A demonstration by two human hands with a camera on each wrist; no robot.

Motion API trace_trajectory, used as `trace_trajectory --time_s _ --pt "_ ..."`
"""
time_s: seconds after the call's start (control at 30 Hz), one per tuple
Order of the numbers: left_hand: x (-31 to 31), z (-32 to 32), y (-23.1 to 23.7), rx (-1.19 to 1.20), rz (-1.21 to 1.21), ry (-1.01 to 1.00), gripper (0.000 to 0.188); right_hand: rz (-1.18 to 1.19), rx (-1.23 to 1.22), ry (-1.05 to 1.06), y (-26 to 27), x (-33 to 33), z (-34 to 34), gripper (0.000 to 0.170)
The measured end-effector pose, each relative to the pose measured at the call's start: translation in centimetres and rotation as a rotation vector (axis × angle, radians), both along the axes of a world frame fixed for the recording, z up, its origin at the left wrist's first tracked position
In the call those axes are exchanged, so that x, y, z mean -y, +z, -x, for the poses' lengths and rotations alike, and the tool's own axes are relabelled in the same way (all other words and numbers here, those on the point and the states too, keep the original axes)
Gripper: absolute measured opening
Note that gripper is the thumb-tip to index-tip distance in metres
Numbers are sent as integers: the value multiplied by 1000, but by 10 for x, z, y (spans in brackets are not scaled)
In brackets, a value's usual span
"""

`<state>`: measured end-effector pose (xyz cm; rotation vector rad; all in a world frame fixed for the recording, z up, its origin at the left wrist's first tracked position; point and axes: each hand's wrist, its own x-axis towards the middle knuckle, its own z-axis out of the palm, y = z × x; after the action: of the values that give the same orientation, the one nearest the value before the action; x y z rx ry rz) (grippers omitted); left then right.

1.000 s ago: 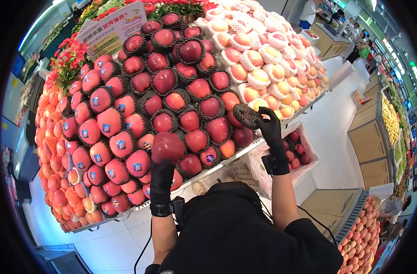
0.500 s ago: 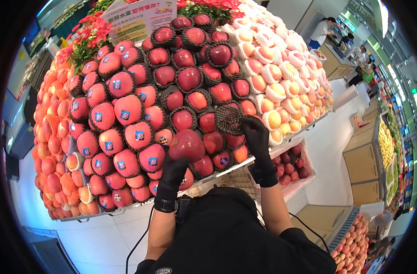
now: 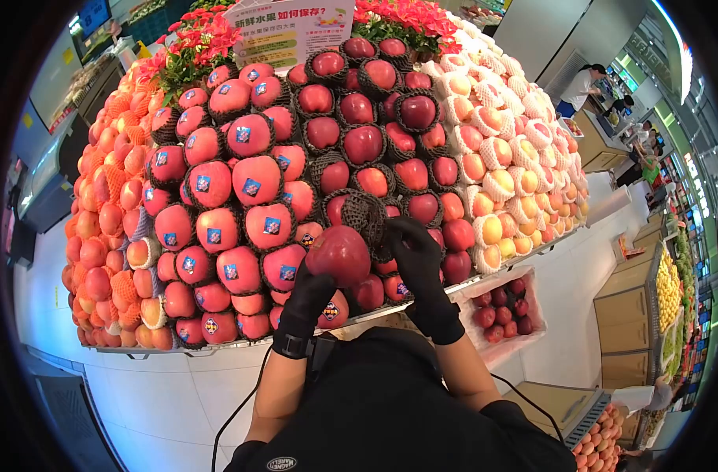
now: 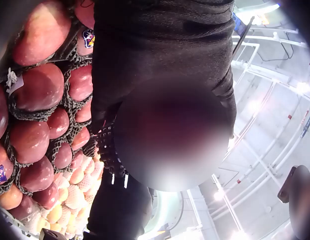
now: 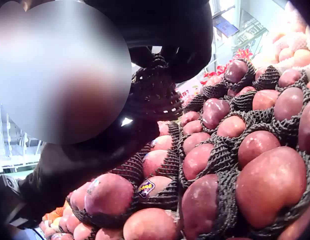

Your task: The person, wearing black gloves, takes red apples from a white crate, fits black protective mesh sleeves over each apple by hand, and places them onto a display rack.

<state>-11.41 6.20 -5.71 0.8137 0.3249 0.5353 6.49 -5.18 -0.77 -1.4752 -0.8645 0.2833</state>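
Observation:
In the head view my black-gloved left hand (image 3: 310, 297) grips a large dark red apple (image 3: 339, 256) at the front of the display. Just right of it, my right hand (image 3: 416, 256) pinches a black foam net (image 3: 364, 219), which hangs beside the apple. The right wrist view shows the net (image 5: 155, 92) bunched at the fingers of the right hand (image 5: 190, 45). A blurred round area covers much of both wrist views, so the apple's contact with the net is unclear there.
Netted red apples (image 3: 250, 179) fill the sloped display, with white-netted peach-coloured fruit (image 3: 497, 153) at right. A sign (image 3: 292, 35) and red flowers (image 3: 406, 20) stand behind. A lined box of apples (image 3: 502, 315) sits below right; people are at a far counter (image 3: 599, 141).
The right hand has brought the black net leftward, close to the held apple. The left hand still grips the apple. The head view has shifted, so the display appears farther right.

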Motion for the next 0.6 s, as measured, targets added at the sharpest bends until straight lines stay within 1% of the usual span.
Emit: trace_trajectory --time_s 0.07,0.1,0.13,0.17,0.2,0.27,0.33,0.37,0.4,0.47,0.5,0.57,0.6 --pt "-7 5 -13 -52 -45 -11 70 7 -151 -13 17 0 8 26" --pt "-11 8 -22 -58 -82 -15 69 -26 -243 16 16 0 6 30" --pt "-15 9 -32 -22 -150 -19 67 -59 -335 44 14 1 0 34" --pt "-15 11 -42 11 -147 -15 64 -93 -427 71 13 3 -6 38" --pt "-15 13 -42 43 -145 -11 62 -123 -607 108 15 4 -9 42" --pt "-12 18 -40 103 -2 17 60 -75 -436 145 0 6 -15 40" --pt "-11 20 -31 -56 -338 57 61 -72 -451 180 4 6 -17 39" --pt "-11 21 -26 -139 -505 76 62 -92 -556 195 8 8 -17 39" --pt "-10 21 -20 -83 -278 70 62 -113 -662 209 16 8 -14 39" --pt "-9 19 -9 29 173 51 65 -9 -286 31 29 6 -3 39" --pt "-9 19 -5 77 98 25 64 46 -99 -61 35 6 3 40" --pt "-7 19 1 165 -42 -28 63 37 343 -143 51 3 15 43" --pt "-4 21 3 130 -35 -9 63 33 563 -183 54 1 18 45"
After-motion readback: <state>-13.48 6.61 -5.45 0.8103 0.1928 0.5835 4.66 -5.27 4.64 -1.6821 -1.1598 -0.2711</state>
